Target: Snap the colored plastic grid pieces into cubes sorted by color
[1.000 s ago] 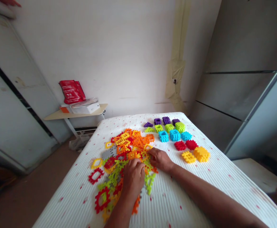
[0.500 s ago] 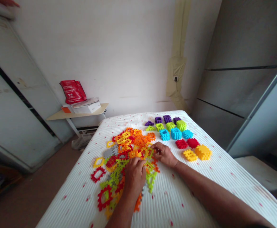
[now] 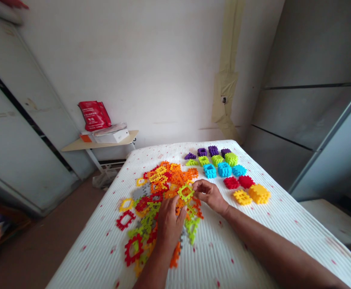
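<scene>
**Colours heaped on one side, lined up on the other**

The left hand (image 3: 169, 221) lies curved over a loose pile of plastic waffle pieces (image 3: 160, 180), which are orange, yellow, red, green and grey and spread across the near left part of a white ribbed mattress (image 3: 238, 257) flecked with red. A lime-green square piece (image 3: 185, 193) sits between the two hands, above the middle of the pile. The left fingertips (image 3: 177, 206) reach its lower edge. The right hand (image 3: 209, 195) is curled loosely, its fingers (image 3: 197, 185) just beside the piece's right edge. Neither hand is clenched, but whether either one is grasping the piece, I cannot tell.

To the right of the pile, stacked blocks stand in colour groups: purple blocks (image 3: 208, 151), lime blocks (image 3: 217, 160), blue blocks (image 3: 220, 169), red blocks (image 3: 238, 182) and yellow blocks (image 3: 250, 194). Beyond the mattress, a small shelf (image 3: 73, 147) against the wall carries a white box (image 3: 112, 137) and a red bag (image 3: 94, 115).
</scene>
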Available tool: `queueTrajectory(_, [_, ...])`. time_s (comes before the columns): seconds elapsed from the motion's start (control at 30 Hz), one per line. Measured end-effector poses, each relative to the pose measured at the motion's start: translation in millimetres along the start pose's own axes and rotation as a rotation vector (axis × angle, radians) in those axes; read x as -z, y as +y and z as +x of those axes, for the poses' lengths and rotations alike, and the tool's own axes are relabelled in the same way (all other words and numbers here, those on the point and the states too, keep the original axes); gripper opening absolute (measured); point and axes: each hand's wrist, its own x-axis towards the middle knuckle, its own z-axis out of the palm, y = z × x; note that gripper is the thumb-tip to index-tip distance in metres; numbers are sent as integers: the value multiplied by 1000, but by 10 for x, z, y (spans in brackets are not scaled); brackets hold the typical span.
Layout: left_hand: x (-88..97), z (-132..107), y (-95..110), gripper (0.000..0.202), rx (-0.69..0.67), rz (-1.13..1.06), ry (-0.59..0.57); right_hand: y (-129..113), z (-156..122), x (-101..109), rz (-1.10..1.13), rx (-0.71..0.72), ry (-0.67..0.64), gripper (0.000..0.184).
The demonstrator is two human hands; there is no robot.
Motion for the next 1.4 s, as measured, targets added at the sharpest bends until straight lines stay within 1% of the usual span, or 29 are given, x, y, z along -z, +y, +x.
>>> queueTrajectory(0.27, [4, 11, -21, 25, 51, -68, 39, 12, -29, -51, -152, 59, -18, 12])
queueTrajectory(0.47, [22, 16, -38, 25, 54, -81, 49, -12, -49, -65, -287, 160, -19, 8])
queueTrajectory(0.67, [62, 40, 7, 26, 115, -155, 36, -43, -38, -54, -389, 274, -36, 8])
queueTrajectory(0.77, [82, 34, 16, 28, 193, -252, 36, -73, -42, -63, -423, 315, -40, 9])
queueTrajectory(0.83, [92, 21, 10, 28, 293, -358, 34, -95, -53, -78, -439, 332, -50, 11])
queueTrajectory(0.93, [101, 9, -6, 30, 447, -574, 32, -129, -80, -109, -452, 386, -73, 12])
queueTrajectory(1.03, [115, 26, -11, 30, 543, -761, 56, -165, -113, -142, -507, 474, -129, 14])
queueTrajectory(1.1, [130, 49, -6, 29, 593, -828, 83, -184, -132, -162, -572, 523, -174, 16])
queueTrajectory(1.17, [147, 70, 1, 30, 630, -872, 117, -190, -142, -178, -625, 553, -198, 17])
queueTrajectory(1.23, [159, 84, 4, 37, 645, -910, 132, -179, -141, -193, -647, 566, -191, 17])
queueTrajectory(1.3, [164, 88, 2, 48, 636, -926, 111, -157, -134, -204, -645, 564, -168, 17])
queueTrajectory(1.33, [163, 88, -1, 50, 628, -921, 98, -145, -129, -208, -639, 557, -150, 17])
queueTrajectory(1.4, [159, 88, -6, 46, 621, -898, 86, -131, -123, -214, -628, 525, -107, 16])
